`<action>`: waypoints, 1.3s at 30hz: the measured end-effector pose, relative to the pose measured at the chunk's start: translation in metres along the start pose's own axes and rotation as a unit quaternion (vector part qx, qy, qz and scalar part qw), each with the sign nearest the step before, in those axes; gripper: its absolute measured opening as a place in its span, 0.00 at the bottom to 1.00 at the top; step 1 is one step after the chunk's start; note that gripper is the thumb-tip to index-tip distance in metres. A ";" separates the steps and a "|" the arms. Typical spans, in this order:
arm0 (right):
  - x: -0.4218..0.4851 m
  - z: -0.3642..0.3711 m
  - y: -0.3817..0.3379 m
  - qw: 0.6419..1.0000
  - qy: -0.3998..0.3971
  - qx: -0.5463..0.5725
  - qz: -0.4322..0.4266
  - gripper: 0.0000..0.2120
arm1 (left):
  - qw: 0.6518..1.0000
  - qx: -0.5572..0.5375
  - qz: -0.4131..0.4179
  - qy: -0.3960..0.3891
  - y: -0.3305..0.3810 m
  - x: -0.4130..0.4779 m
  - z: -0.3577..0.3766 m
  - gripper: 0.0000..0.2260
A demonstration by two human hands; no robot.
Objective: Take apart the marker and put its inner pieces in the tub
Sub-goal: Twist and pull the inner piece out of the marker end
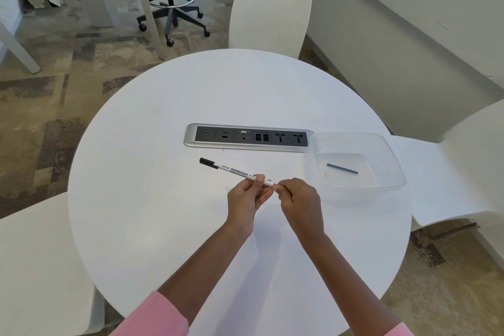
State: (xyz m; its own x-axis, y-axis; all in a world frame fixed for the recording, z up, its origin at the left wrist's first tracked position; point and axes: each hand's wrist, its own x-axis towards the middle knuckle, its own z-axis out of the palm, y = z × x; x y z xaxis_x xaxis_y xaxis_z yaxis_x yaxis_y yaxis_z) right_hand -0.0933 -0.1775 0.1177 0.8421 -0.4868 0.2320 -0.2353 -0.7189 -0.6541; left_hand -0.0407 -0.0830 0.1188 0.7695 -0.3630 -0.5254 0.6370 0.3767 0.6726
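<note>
A white marker (234, 171) with a black cap at its far left end is held above the round white table (163, 226). My left hand (245, 199) grips the barrel near its right end. My right hand (298, 200) pinches that right end with its fingertips; what sits at the tip is hidden by my fingers. A clear plastic tub (390, 161) stands to the right on the table, and one thin dark rod (342, 168) lies on its bottom.
A silver and black socket panel (245, 138) is set into the table behind the marker. White chairs stand at the far side (270, 16), the right (463, 166) and the near left (35, 267). A wheeled stool (171, 3) stands on the carpet beyond.
</note>
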 end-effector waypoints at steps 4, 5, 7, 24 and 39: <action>0.000 -0.003 -0.006 0.982 -0.078 0.096 0.145 0.11 | 1.000 0.027 0.011 -0.007 -0.004 0.000 -0.004 0.06; 0.002 -0.004 -0.006 0.971 -0.096 0.121 0.181 0.12 | 0.999 0.036 0.013 -0.008 -0.006 0.000 -0.006 0.06; 0.007 -0.007 -0.005 0.942 -0.139 0.176 0.251 0.14 | 0.998 0.058 0.014 -0.009 -0.009 0.001 -0.008 0.06; -0.017 0.000 0.013 0.989 -0.020 -0.118 -0.085 0.13 | 0.998 0.060 0.028 0.021 -0.006 -0.001 -0.007 0.05; -0.011 0.006 0.007 0.994 -0.016 -0.093 -0.050 0.15 | 0.998 0.049 0.024 0.014 -0.004 -0.004 -0.005 0.05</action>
State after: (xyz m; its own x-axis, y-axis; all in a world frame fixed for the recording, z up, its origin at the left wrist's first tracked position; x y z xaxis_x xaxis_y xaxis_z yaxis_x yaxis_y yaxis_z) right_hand -0.1020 -0.1744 0.1062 0.8803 -0.3943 0.2638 -0.2330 -0.8438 -0.4835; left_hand -0.0460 -0.0791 0.1154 0.8004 -0.3217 -0.5058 0.5936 0.3073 0.7438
